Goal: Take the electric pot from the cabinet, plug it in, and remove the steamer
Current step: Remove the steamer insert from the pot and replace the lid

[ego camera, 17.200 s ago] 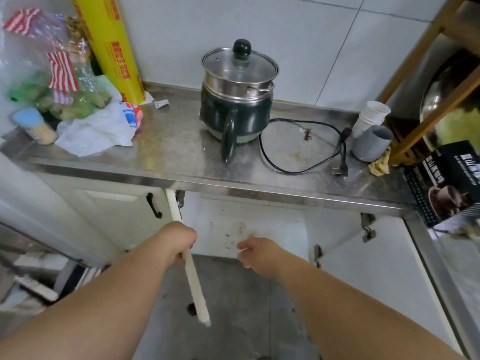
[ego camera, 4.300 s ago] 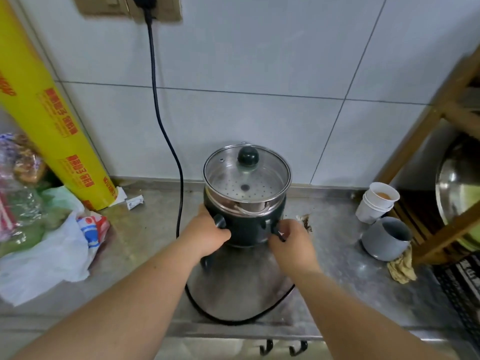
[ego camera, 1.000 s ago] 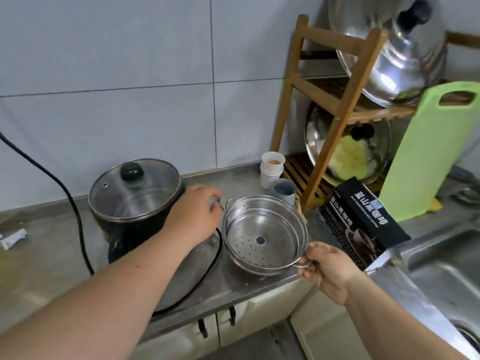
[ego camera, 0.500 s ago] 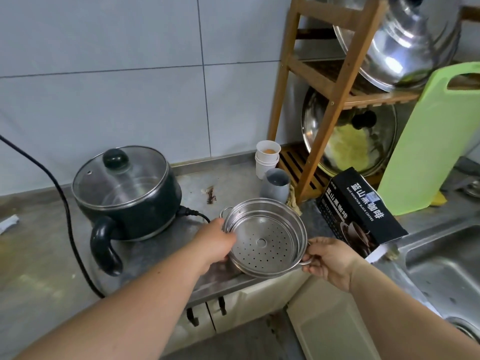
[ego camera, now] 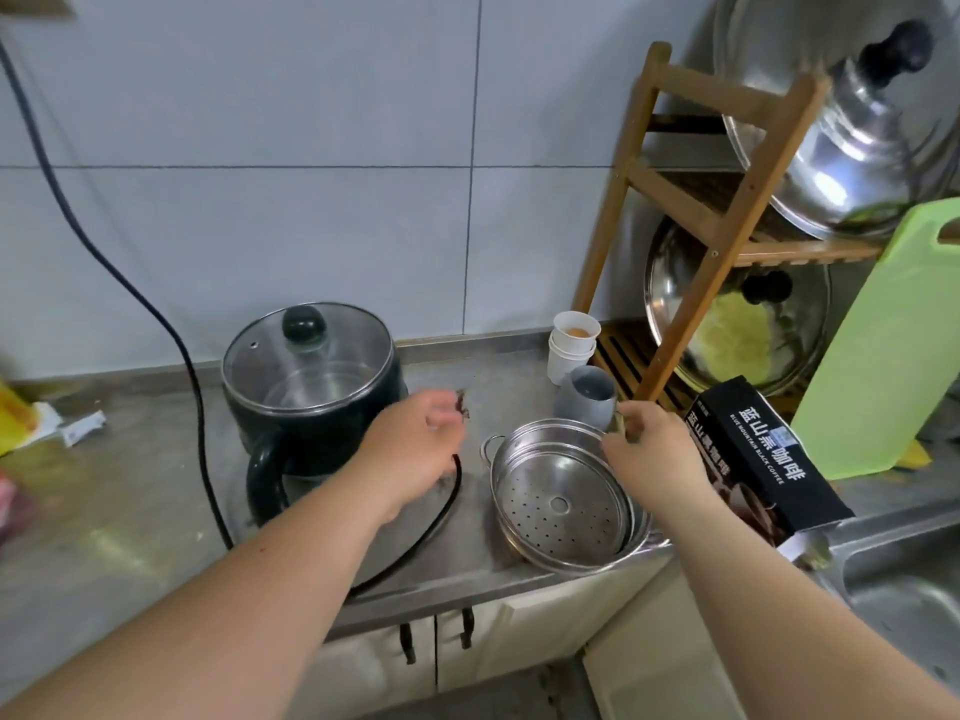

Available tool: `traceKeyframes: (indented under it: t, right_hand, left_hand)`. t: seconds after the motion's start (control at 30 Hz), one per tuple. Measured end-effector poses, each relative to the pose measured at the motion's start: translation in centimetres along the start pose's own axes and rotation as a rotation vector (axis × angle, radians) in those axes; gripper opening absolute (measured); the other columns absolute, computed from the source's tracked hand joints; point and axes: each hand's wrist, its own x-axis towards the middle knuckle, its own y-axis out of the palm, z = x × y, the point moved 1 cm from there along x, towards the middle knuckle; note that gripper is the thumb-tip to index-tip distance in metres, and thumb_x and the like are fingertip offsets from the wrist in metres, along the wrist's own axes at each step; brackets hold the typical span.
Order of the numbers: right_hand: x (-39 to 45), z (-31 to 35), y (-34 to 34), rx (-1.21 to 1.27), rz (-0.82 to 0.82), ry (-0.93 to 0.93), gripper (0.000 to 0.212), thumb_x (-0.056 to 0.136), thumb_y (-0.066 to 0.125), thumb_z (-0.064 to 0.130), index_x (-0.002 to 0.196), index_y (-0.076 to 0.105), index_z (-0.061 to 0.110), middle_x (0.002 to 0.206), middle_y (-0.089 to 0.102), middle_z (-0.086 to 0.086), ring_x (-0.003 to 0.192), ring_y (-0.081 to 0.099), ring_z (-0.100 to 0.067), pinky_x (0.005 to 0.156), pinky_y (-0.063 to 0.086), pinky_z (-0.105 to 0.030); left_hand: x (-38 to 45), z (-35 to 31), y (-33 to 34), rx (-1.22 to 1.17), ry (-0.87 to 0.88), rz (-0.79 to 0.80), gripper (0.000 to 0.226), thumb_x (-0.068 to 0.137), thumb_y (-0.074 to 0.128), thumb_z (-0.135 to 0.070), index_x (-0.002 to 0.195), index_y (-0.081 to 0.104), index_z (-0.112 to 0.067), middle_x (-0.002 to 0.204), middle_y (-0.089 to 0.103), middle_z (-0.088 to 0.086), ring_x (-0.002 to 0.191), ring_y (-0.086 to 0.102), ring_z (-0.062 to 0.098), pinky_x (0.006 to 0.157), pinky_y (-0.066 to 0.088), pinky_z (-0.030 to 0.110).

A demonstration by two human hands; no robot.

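**Head view: steamer out, hands hanging free**

Counter [ego camera: 130, 491] carries everything. Rack [ego camera: 670, 241], right of the pot, holds two big steel lids on edge. Pot [ego camera: 311, 392] sits mid-counter, glass lid on, nothing visible inside but bare steel; its cord [ego camera: 156, 314] climbs the wall toward a socket out of frame. Steamer [ego camera: 561, 493] stands right of the pot, apart from it, close to the counter's front edge, perforated base showing, nothing in it. Box [ego camera: 763, 459] lies further right. Cups [ego camera: 571, 345], stacked behind the steamer, show something orange in the top one; a mug [ego camera: 589, 397] lies tipped beside them.

Left hand [ego camera: 415, 449] hovers between pot and steamer, fingers loosely curled, holding nothing. Right hand [ego camera: 644, 454] hangs over the steamer's far rim, loosely curled, gripping nothing.

Removal looks done. To finish well, nudge the steamer back from the edge, clear of the cord.
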Motion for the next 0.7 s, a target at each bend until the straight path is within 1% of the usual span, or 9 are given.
traceKeyframes:
  t: [0.1,0.13,0.2,0.27,0.33,0.4,0.47,0.57,0.7]
  right_hand:
    - [-0.1,5.4,4.2,0.056,0.138,-0.056,0.037,0.085,0.052,0.019,0.122,0.054,0.022,0.102,0.06,0.003,0.074,0.052,-0.007,0.058,0.038,-0.014]
    - [-0.5,7.1,5.7,0.08,0.191,-0.067,0.036,0.085,0.052,0.018,0.121,0.055,0.021,0.101,0.061,0.003,0.075,0.053,-0.008,0.061,0.041,-0.016]
    - [-1.2,9.7,8.8,0.106,0.274,-0.107,0.035,0.085,0.052,0.018,0.119,0.058,0.019,0.112,0.064,0.0,0.086,0.055,-0.011,0.076,0.042,-0.021]
    - [-2.2,11.8,11.3,0.097,0.358,-0.148,0.032,0.084,0.052,0.018,0.115,0.062,0.017,0.111,0.067,-0.002,0.085,0.055,-0.011,0.075,0.041,-0.02]
    - [-3.3,13.2,13.3,0.113,0.441,-0.159,0.027,0.082,0.051,0.018,0.103,0.068,0.014,0.094,0.069,-0.006,0.074,0.06,-0.014,0.065,0.048,-0.023]
    - [-4.5,14.3,15.3,0.123,0.515,-0.167,0.024,0.08,0.051,0.017,0.093,0.068,0.006,0.086,0.07,-0.015,0.072,0.062,-0.022,0.068,0.053,-0.033]
    - [-5.4,14.8,16.9,0.131,0.576,-0.167,0.025,0.081,0.051,0.018,0.097,0.067,0.006,0.083,0.07,-0.011,0.075,0.061,-0.02,0.074,0.053,-0.035]
    - [-6.1,15.6,19.0,0.151,0.636,-0.162,0.034,0.083,0.053,0.015,0.116,0.062,0.013,0.109,0.067,-0.006,0.097,0.062,-0.02,0.09,0.051,-0.032]
    - [-6.1,15.7,19.9,0.187,0.63,-0.129,0.035,0.082,0.051,0.007,0.115,0.062,0.01,0.114,0.067,-0.01,0.104,0.062,-0.025,0.097,0.048,-0.039]
  left_hand:
    - [-0.5,-0.1,-4.0,-0.009,0.162,-0.236,0.03,0.085,0.05,-0.016,0.091,0.053,-0.044,0.101,0.065,-0.016,0.089,0.063,0.009,0.077,0.054,0.032]
    - [-0.9,0.3,-5.6,0.017,0.193,-0.354,0.032,0.084,0.051,-0.014,0.087,0.051,-0.046,0.096,0.063,-0.019,0.086,0.061,0.004,0.075,0.05,0.025]
    - [-1.6,1.7,-8.6,0.056,0.221,-0.593,0.032,0.08,0.052,-0.009,0.087,0.051,-0.04,0.092,0.06,-0.014,0.078,0.055,0.0,0.068,0.04,0.015]
    - [-2.2,3.6,-11.0,0.04,0.146,-0.722,0.026,0.078,0.053,-0.006,0.091,0.05,-0.029,0.092,0.057,-0.003,0.074,0.053,0.004,0.068,0.04,0.019]
    - [-2.4,5.6,-12.3,0.068,-0.048,-0.662,0.021,0.08,0.054,-0.012,0.098,0.051,-0.022,0.096,0.058,0.002,0.079,0.056,0.017,0.073,0.042,0.028]
    - [-2.7,7.6,-12.6,0.139,-0.24,-0.457,0.028,0.082,0.057,-0.024,0.109,0.054,-0.019,0.101,0.061,0.001,0.089,0.057,0.022,0.078,0.042,0.03]
    - [-3.0,8.7,-11.8,0.124,-0.282,-0.283,0.031,0.082,0.058,-0.032,0.111,0.056,-0.022,0.099,0.064,-0.002,0.091,0.059,0.021,0.076,0.045,0.03]
    - [-2.7,9.4,-11.5,0.1,-0.276,-0.248,0.019,0.079,0.061,-0.032,0.097,0.063,-0.026,0.083,0.066,-0.007,0.08,0.059,0.015,0.058,0.039,0.024]
    - [-1.3,9.1,-11.6,-0.032,-0.332,-0.224,0.015,0.061,0.068,-0.025,0.075,0.066,-0.022,0.078,0.068,0.001,0.077,0.061,0.019,0.058,0.042,0.028]
